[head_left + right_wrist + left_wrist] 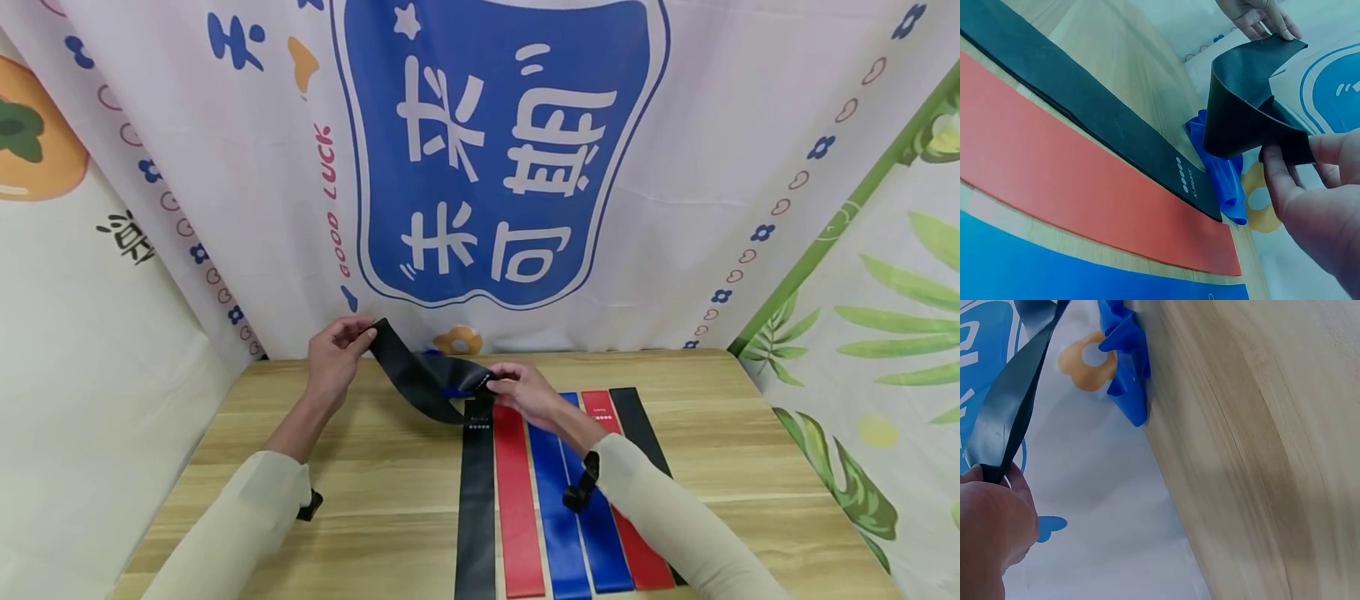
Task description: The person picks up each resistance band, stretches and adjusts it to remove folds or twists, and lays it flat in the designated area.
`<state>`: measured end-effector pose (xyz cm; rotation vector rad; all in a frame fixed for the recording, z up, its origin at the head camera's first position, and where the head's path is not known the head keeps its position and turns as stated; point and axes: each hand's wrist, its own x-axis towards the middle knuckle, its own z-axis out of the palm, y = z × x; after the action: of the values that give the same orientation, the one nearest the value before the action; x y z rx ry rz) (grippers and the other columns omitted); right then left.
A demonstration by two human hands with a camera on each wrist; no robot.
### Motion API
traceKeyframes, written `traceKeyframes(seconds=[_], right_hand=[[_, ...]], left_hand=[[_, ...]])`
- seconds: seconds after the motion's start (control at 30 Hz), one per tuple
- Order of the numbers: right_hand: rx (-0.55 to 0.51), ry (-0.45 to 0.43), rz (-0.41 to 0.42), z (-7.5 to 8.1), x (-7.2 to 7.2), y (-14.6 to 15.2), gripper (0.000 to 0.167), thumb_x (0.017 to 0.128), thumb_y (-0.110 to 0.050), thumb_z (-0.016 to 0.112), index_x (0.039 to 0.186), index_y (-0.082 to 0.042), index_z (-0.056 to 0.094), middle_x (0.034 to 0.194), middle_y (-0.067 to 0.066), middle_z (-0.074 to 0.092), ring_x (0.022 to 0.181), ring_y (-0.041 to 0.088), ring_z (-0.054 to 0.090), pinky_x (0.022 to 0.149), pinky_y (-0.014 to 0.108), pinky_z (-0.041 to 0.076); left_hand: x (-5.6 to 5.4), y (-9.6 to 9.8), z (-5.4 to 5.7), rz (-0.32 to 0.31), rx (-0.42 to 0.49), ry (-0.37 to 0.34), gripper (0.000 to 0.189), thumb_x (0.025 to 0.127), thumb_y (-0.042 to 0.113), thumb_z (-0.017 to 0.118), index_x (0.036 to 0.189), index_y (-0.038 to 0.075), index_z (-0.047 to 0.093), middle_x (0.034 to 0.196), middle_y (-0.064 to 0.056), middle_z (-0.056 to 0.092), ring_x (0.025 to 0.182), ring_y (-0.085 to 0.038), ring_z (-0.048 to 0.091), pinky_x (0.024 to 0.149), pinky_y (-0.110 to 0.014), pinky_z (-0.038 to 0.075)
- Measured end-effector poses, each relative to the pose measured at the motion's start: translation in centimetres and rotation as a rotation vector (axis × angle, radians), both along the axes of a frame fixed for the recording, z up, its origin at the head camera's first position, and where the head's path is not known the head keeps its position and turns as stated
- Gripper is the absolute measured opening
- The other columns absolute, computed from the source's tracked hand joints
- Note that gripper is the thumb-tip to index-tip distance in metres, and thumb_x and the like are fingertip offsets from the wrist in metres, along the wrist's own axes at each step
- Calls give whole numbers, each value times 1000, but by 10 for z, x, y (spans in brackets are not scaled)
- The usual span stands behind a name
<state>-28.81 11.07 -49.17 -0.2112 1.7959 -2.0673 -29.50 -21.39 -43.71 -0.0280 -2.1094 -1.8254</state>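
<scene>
A black resistance loop band hangs in the air between both hands, twisted and sagging in the middle. My left hand pinches one end of it near the back edge of the table. The other end is pinched between thumb and fingers of my right hand, above the far ends of the flat bands. Behind the held band, a crumpled blue band lies at the table's back edge. Closest under the right hand are a flat black band marked X-Heavy and a flat red band.
Side by side on the wooden table lie more flat bands: two blue ones, a second red one and a second black one at the right. A printed cloth hangs right behind the table.
</scene>
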Motion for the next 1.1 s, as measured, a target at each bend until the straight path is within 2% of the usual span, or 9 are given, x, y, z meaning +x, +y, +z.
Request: traceKeyframes(seconds=[0.2, 0.33, 0.5, 0.7, 0.9, 1.1], right_hand=[[67, 35, -46, 0, 2, -1, 20, 102, 7, 63, 121, 7, 68, 119, 14, 58, 109, 26, 69, 99, 40, 59], [135, 73, -93, -2, 4, -2, 18, 100, 6, 66, 118, 5, 71, 115, 14, 62, 101, 23, 69, 92, 37, 62], [188, 84, -137, -3, 5, -4, 13, 98, 5, 69, 111, 6, 74, 105, 13, 69, 90, 19, 70, 83, 34, 64], [201, 64, -127, -2, 5, -4, 12, 99, 2, 71, 110, 5, 75, 103, 15, 77, 85, 24, 76, 80, 36, 65], [231, 34, -115, 1, 6, -4, 15, 99, -6, 74, 112, 0, 76, 107, 15, 79, 92, 34, 79, 82, 40, 65], [190, 22, -97, 4, 8, -5, 19, 99, -6, 74, 117, 2, 75, 109, 15, 77, 88, 27, 78, 83, 39, 65]], left_hand=[[0, -5, -1, -10, 1, -1, 26, 100, 8, 74, 123, -3, 72, 110, -3, 70, 93, -14, 61, 76, -14, 54], [0, -6, 0, -6, 9, -5, 26, 99, 8, 75, 123, -4, 73, 108, -1, 70, 91, -13, 60, 77, -18, 55], [2, -6, 1, -8, 8, -14, 28, 99, 9, 75, 124, -4, 72, 108, -1, 69, 90, -13, 59, 74, -16, 54], [2, -7, 1, -12, 7, -25, 30, 100, 9, 74, 127, -4, 71, 111, -2, 68, 91, -13, 59, 74, -14, 53], [2, -7, 1, -4, 13, -25, 29, 99, 9, 75, 125, -3, 72, 110, -1, 68, 91, -13, 58, 73, -15, 54], [4, -5, 0, -13, 7, -40, 29, 100, 10, 74, 126, -2, 72, 111, -2, 68, 93, -13, 59, 75, -14, 54]])
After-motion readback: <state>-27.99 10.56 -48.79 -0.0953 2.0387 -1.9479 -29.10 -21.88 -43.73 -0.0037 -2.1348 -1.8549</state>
